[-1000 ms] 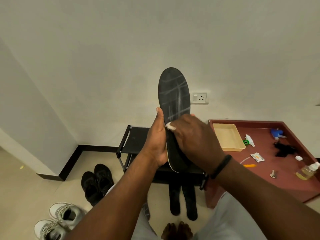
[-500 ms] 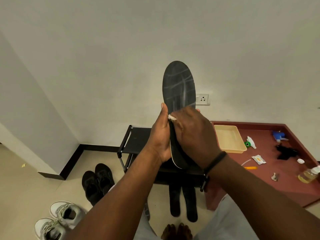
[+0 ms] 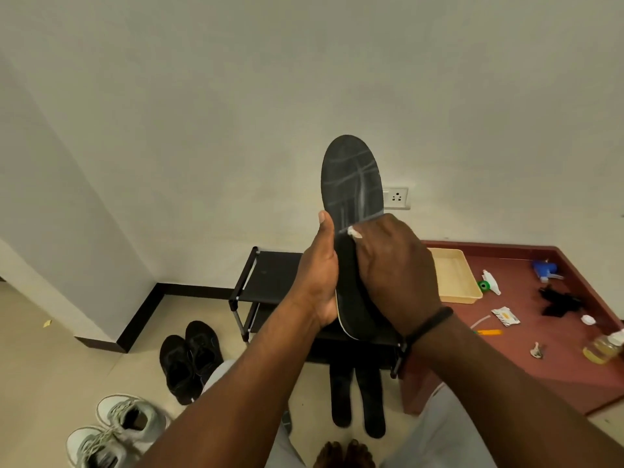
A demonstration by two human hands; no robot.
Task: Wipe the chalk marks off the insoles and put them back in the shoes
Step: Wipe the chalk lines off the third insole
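Since a moment ago the right hand (image 3: pixel 391 271) has slid a little lower on the insole (image 3: pixel 353 184), and the insole's tip now tilts slightly toward one o'clock, with the view itself shifted too.

The insole is a long, flat, rounded oval of matte black foam with a pale edge along its lower side, held upright in front of the wall. Smeared whitish chalk lines cross its upper half in a loose grid. The left hand (image 3: pixel 319 275) grips its lower part from nine o'clock, thumb pointing straight up along the edge and fingers wrapped behind. The right hand is curled over the insole's face from three o'clock, pinching a small white wad of cloth (image 3: pixel 354 233) against it; a dark band circles that wrist.

Below, at six o'clock, two more insoles (image 3: pixel 358 396) lie side by side on the pale tiled floor, in front of a black metal shoe rack (image 3: pixel 270 278). At seven o'clock sits a pair of black shoes (image 3: pixel 189 359), and further toward eight o'clock a pair of white laced sneakers (image 3: pixel 114 430). At three o'clock a dark red table (image 3: pixel 540 373) carries a shallow cream plastic tray (image 3: pixel 454 278) and a small bottle of yellowish liquid (image 3: pixel 602 347).
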